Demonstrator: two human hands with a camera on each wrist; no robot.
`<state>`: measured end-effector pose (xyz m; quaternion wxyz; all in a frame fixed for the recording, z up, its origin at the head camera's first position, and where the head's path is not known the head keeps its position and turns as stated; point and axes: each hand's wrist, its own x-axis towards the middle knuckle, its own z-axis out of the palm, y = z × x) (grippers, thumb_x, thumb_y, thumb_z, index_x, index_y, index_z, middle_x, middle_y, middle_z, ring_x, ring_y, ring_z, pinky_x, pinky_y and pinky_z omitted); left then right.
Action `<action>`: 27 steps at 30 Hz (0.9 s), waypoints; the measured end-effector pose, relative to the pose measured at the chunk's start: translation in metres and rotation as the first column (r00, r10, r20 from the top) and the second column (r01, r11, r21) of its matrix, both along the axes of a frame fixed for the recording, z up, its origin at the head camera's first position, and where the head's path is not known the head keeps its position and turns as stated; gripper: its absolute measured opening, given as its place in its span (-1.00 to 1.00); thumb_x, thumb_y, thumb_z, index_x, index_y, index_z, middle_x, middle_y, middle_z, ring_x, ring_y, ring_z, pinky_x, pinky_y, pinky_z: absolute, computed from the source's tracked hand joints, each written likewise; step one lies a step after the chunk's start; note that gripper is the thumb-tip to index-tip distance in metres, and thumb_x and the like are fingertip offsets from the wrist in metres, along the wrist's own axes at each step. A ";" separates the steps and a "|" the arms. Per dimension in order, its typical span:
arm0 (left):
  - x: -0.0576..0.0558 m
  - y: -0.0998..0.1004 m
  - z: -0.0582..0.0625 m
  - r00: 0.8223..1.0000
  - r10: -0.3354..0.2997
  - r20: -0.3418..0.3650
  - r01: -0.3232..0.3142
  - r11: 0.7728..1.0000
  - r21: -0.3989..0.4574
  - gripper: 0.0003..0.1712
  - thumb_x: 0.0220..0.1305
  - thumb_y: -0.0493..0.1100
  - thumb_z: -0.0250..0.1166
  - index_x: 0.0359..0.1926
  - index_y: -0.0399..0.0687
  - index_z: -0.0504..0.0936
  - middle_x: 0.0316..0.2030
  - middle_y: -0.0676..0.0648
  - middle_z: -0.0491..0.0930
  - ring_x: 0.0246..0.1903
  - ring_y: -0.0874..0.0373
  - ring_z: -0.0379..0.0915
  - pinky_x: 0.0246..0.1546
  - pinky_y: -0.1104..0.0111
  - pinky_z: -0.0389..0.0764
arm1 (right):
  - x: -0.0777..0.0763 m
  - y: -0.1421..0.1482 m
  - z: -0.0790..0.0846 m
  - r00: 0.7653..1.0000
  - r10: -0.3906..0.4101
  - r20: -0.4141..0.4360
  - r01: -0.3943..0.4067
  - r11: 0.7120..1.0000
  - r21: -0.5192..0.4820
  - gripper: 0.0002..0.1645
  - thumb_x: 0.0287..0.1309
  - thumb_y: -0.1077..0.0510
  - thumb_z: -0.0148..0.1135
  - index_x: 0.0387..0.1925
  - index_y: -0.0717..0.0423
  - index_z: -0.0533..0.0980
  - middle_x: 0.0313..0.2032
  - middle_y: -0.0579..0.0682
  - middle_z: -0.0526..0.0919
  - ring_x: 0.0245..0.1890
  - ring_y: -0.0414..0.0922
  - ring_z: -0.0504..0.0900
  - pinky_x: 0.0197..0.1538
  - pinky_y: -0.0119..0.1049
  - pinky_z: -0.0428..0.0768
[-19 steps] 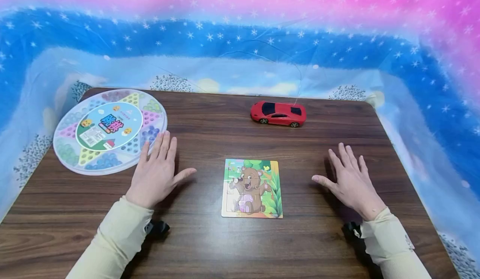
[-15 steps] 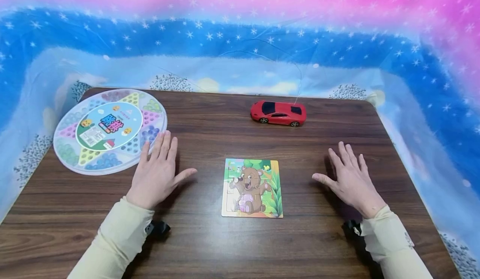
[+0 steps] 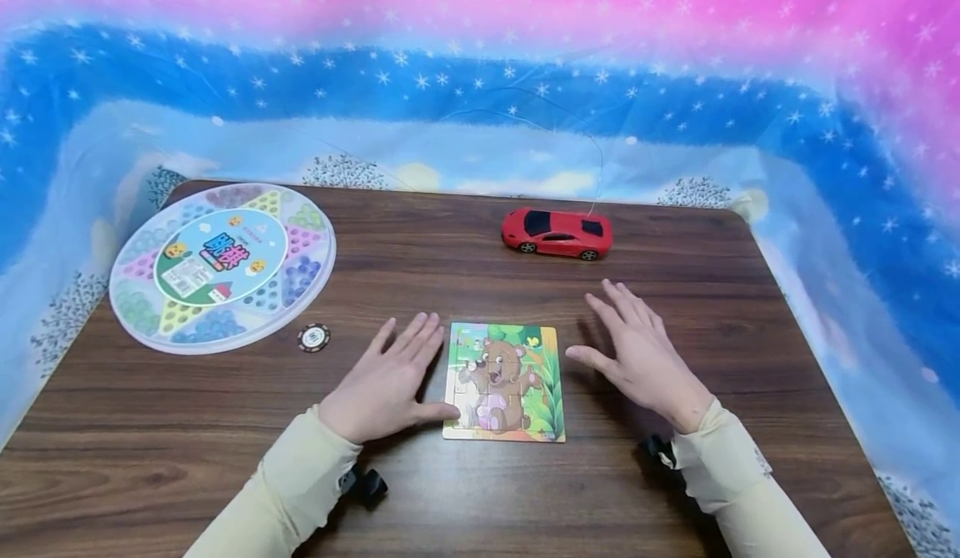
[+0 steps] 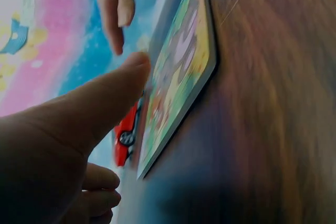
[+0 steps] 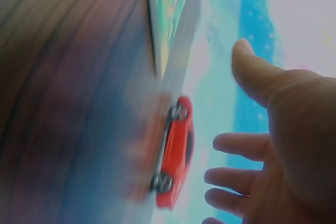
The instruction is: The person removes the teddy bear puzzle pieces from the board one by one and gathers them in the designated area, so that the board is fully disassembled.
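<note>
- Puzzle (image 3: 504, 383), square, brown bear picture; lies flat on the tabletop (image 3: 517, 500) between the two hands.
- Left hand (image 3: 390, 379): grip wide, fingers straight, thumb spread; at the puzzle's left edge, thumb tip over its lower left part. Whether the thumb touches cannot be told for certain, the left wrist view being dim and blurred.
- Right hand (image 3: 645, 362): grip wide, thumb pointing towards the puzzle; just beside its right edge, apart from it.
- Chip (image 3: 313, 338), round, dark-and-light rim; flat, between left hand and game board.
- Game board (image 3: 221, 258), round, star pattern, coloured marbles; far left.
- Toy car (image 3: 557, 234), red, dark windows; beyond the puzzle, nose to the left.
- Cloth (image 3: 420, 74), pink and blue, snowflake print; behind the tabletop.
</note>
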<state>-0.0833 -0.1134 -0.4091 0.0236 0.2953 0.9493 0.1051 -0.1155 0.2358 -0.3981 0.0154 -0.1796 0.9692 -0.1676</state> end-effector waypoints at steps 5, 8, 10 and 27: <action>-0.003 0.012 -0.005 0.998 -0.045 0.039 0.045 0.999 0.001 0.30 -0.05 0.51 0.28 0.44 -0.34 0.15 0.46 -0.26 0.05 0.47 -0.08 -0.13 0.40 -0.10 -0.15 | -0.002 -0.026 0.000 0.996 0.085 0.015 -0.085 0.996 0.005 -0.02 0.13 -0.34 0.24 0.42 0.10 0.23 0.45 0.17 0.10 0.46 0.18 -0.04 0.34 0.30 0.04; -0.006 0.017 -0.007 0.997 -0.053 0.053 0.054 0.998 -0.017 0.31 -0.08 0.51 0.30 0.43 -0.34 0.15 0.47 -0.25 0.03 0.47 -0.07 -0.14 0.41 -0.09 -0.16 | -0.003 -0.040 -0.002 0.990 0.142 0.016 -0.142 0.990 0.011 -0.04 0.13 -0.33 0.25 0.40 0.12 0.27 0.43 0.18 0.14 0.45 0.16 0.00 0.34 0.26 0.08; -0.007 0.020 -0.008 0.997 -0.053 0.063 0.055 0.998 -0.024 0.31 -0.08 0.51 0.29 0.43 -0.35 0.15 0.47 -0.26 0.03 0.47 -0.07 -0.15 0.41 -0.10 -0.16 | -0.004 -0.049 -0.003 0.985 0.174 0.016 -0.174 0.985 0.014 -0.07 0.14 -0.32 0.25 0.38 0.12 0.30 0.42 0.17 0.17 0.44 0.15 0.04 0.34 0.25 0.11; -0.009 0.033 -0.004 0.995 -0.025 0.095 0.036 0.993 -0.113 0.31 -0.07 0.55 0.21 0.41 -0.38 0.17 0.45 -0.30 0.05 0.47 -0.08 -0.15 0.41 -0.04 -0.09 | -0.021 -0.094 -0.012 0.942 0.330 -0.054 -0.330 0.944 0.009 -0.44 0.12 -0.17 0.35 0.09 0.01 0.61 -0.10 -0.06 0.46 -0.16 -0.13 0.31 -0.20 -0.25 0.35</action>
